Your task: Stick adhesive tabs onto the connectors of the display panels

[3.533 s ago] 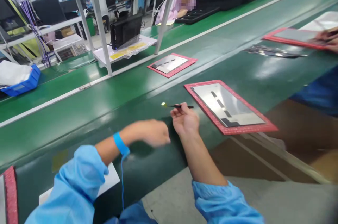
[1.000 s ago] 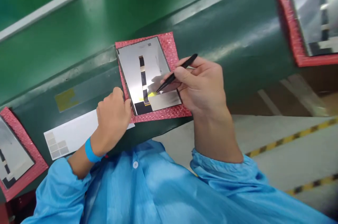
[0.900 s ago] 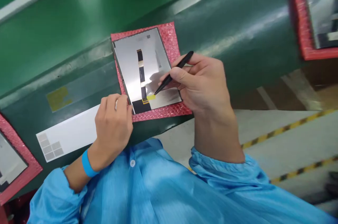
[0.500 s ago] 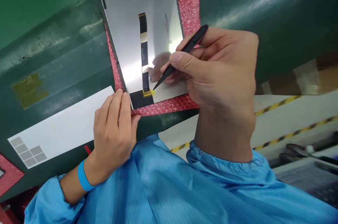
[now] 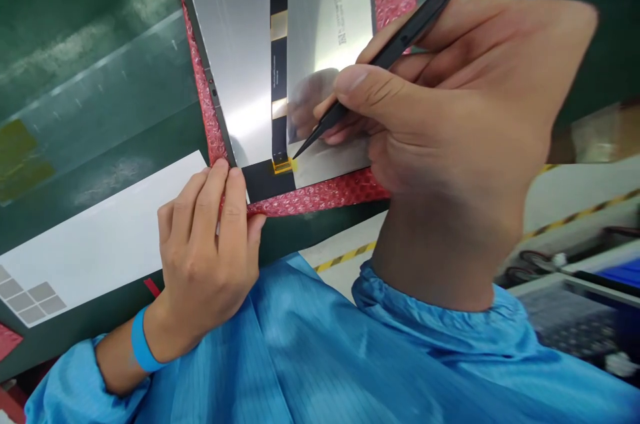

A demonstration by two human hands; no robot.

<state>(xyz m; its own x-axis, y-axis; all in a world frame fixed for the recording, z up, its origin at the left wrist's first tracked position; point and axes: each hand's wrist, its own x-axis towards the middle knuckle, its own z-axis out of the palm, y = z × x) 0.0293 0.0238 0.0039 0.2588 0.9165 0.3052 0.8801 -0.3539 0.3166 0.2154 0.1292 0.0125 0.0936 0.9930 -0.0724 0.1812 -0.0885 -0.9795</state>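
Observation:
A silvery display panel [image 5: 235,44] lies with a dark flex cable [image 5: 279,71] running along it. Yellow tape [image 5: 283,166] sits at the cable's lower end, beside a black patch [image 5: 260,183] at the panel's corner. My right hand [image 5: 450,104] pinches black tweezers [image 5: 400,41], tip down, right beside the tape; I cannot tell whether the tip touches it. Flat at the panel's lower left corner rests my left hand [image 5: 210,244], fingers stretched out and holding nothing. Pink bubble wrap [image 5: 320,196] lies beneath the panel.
A white sheet [image 5: 115,231] with grey squares lies left on the green mat [image 5: 115,104]. Farther left is a clear strip with yellowish tape [image 5: 23,157]. Beyond the table edge, black-and-yellow floor tape [image 5: 345,256] shows, with equipment at the lower right.
The view has come closer, so the panel looks larger and its top is cut off. The tweezers' tip stays by the yellow tape, and the left hand stays at the corner.

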